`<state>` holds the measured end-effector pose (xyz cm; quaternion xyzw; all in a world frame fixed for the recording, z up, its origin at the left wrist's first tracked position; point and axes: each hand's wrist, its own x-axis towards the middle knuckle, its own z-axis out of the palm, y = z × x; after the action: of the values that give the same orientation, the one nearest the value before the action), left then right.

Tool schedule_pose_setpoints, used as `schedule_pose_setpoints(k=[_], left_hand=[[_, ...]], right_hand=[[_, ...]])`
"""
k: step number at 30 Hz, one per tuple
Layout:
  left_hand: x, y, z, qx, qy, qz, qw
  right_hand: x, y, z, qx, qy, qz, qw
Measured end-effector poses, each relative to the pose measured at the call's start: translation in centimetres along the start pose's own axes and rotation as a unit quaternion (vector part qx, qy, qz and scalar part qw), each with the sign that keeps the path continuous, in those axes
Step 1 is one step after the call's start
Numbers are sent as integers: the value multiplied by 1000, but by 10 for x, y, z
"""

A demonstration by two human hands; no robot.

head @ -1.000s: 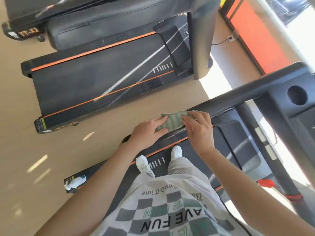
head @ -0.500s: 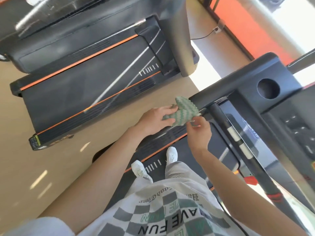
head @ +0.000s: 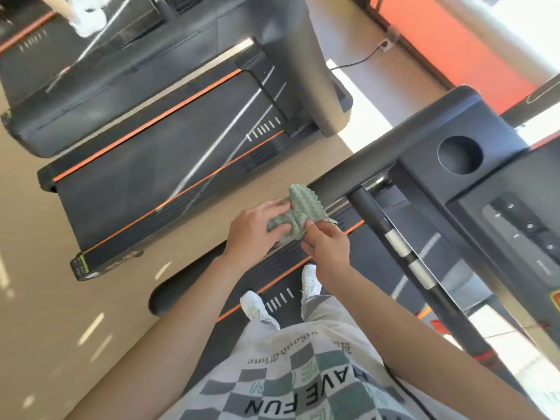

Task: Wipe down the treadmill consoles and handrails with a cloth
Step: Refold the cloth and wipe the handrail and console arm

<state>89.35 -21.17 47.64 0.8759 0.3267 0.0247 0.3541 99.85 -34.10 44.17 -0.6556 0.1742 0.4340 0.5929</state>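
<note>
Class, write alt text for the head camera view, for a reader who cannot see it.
Seen from above, a person standing on a treadmill holds a bunched green patterned cloth in both hands, left hand and right hand, beside the black handrail. The console with its round cup holder is to the right; another treadmill stands on the left.

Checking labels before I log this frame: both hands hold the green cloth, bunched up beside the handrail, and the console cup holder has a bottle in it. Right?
Not quite. The head view shows the cup holder empty, no bottle in it. The rest stands: the left hand and right hand both hold the green cloth, bunched up beside the handrail.
</note>
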Motion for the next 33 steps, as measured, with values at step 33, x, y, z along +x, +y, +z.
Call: schedule_pose_setpoints(k=[33], left_hand=[[9, 20, 39, 81, 54, 40, 994]], right_hand=[[33, -57, -133, -597, 6, -499, 628]])
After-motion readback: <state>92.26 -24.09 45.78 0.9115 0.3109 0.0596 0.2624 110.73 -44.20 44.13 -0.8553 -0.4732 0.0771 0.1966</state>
